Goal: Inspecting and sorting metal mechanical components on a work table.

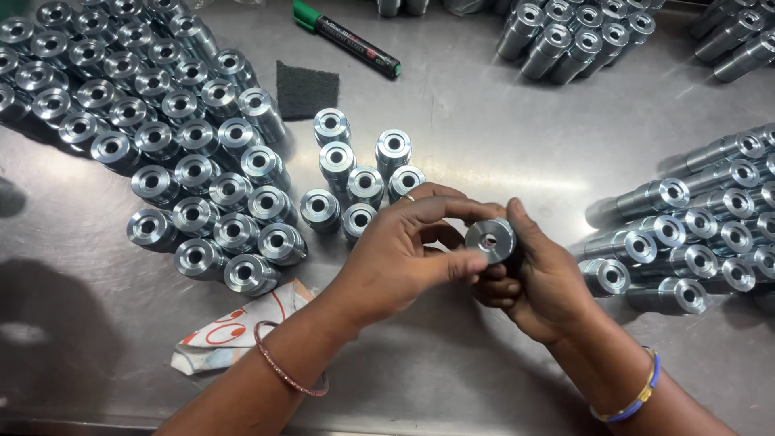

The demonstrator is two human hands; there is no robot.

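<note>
A short steel cylinder with a centre bore (490, 240) is held up above the metal table (484, 137), its bored end facing me. My right hand (542, 278) wraps around its body from the right. My left hand (406, 254) pinches its rim, index finger over the top and thumb at the lower left edge. A small cluster of like cylinders (358, 173) stands upright just beyond my left hand.
Several rows of upright steel cylinders (153, 121) fill the left side. Longer cylinders (694, 230) lie stacked at the right, and more (573, 36) at the back. A dark abrasive pad (305, 87), a green-capped marker (347, 39) and a printed cloth (234, 327) lie nearby.
</note>
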